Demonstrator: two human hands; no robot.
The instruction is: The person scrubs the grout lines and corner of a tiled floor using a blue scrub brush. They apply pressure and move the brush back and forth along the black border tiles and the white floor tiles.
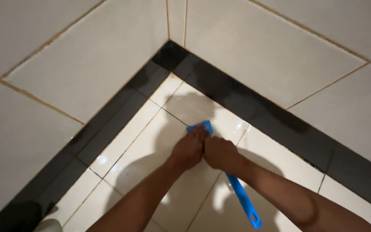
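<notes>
A blue long-handled scrub brush [242,197] lies with its head pressed on the wet white floor tiles [151,146], near the corner of the room. Its head pokes out just beyond my fingers and its handle trails back under my right forearm. My left hand [188,148] is closed over the brush head. My right hand [220,154] grips the handle just behind it, touching the left hand. Both arms reach forward from the bottom of the view.
Two white tiled walls [86,56] meet in a corner ahead, each with a black tile band [254,107] along its base. The floor tiles shine with wet. A dark object and a pale rounded thing [48,225] sit at the bottom left.
</notes>
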